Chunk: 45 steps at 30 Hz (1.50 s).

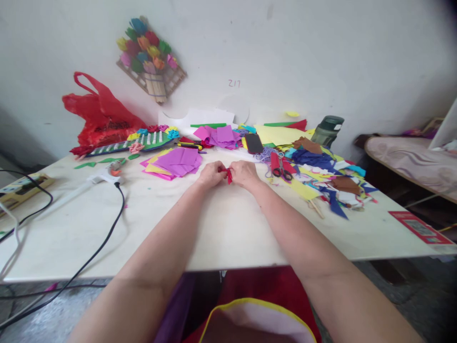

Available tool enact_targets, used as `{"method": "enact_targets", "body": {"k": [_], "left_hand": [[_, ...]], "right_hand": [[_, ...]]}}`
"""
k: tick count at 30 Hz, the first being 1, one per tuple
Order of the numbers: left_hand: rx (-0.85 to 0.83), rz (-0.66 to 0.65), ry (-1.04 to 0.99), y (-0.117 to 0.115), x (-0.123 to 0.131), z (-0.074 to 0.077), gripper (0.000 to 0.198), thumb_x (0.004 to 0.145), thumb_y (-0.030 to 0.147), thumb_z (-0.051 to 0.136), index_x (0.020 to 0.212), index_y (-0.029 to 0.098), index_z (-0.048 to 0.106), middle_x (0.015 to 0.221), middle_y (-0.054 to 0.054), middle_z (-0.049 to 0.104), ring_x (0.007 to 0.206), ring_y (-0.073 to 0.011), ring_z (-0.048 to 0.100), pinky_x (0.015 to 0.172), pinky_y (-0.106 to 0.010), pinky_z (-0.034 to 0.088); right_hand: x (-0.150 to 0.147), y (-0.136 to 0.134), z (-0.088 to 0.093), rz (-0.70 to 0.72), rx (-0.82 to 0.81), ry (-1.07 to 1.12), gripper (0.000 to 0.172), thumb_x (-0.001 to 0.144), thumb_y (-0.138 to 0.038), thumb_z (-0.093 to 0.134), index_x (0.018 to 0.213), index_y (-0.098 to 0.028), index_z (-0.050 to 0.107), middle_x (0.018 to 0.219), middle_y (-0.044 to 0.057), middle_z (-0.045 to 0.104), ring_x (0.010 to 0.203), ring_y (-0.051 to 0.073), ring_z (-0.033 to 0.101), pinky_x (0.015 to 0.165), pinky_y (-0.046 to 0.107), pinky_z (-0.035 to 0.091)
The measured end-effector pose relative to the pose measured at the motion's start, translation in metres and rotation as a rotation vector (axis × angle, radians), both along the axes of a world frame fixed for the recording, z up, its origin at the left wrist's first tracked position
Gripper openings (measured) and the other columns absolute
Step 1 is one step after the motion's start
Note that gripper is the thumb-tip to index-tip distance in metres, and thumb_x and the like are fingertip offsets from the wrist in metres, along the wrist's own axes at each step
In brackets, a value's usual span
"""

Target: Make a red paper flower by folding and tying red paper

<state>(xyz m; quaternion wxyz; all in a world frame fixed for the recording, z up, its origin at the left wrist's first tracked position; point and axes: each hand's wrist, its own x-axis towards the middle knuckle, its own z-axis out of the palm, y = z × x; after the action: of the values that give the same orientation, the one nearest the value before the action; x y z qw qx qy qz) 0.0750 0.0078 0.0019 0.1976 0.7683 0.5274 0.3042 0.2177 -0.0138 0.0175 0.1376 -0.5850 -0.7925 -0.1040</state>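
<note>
Both my hands meet over the middle of the white table (pixel 232 228), with a small piece of red crepe paper (pixel 229 177) between them. The fingers of my left hand (pixel 213 174) pinch its left side. My right hand (pixel 243 173) is closed on its right side, and its fingertips are partly hidden. The red paper looks bunched, with a loose end hanging down. Left of my hands lies a fanned stack of purple, pink and yellow paper sheets (pixel 180 161). To the right, scissors (pixel 281 172) rest on red paper.
A glue gun (pixel 107 177) with a black cord lies left, near a power strip (pixel 24 188). Behind are a red plastic bag (pixel 102 114), paper flowers and a phone (pixel 253 143). Coloured scraps (pixel 344 183) and a dark bottle (pixel 326 131) occupy the right.
</note>
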Motion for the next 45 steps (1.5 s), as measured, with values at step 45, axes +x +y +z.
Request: {"method": "enact_targets", "body": {"k": [45], "left_hand": [[-0.494, 0.091, -1.190, 0.011, 0.010, -0.007, 0.007, 0.057, 0.018, 0.050, 0.061, 0.013, 0.053, 0.052, -0.003, 0.056, 0.053, -0.0141, 0.056, 0.055, -0.025, 0.046]], "right_hand": [[-0.009, -0.006, -0.007, 0.087, -0.023, 0.189, 0.036, 0.078, -0.030, 0.044, 0.111, -0.025, 0.057, 0.085, 0.003, 0.068, 0.080, 0.021, 0.062, 0.067, 0.029, 0.041]]}}
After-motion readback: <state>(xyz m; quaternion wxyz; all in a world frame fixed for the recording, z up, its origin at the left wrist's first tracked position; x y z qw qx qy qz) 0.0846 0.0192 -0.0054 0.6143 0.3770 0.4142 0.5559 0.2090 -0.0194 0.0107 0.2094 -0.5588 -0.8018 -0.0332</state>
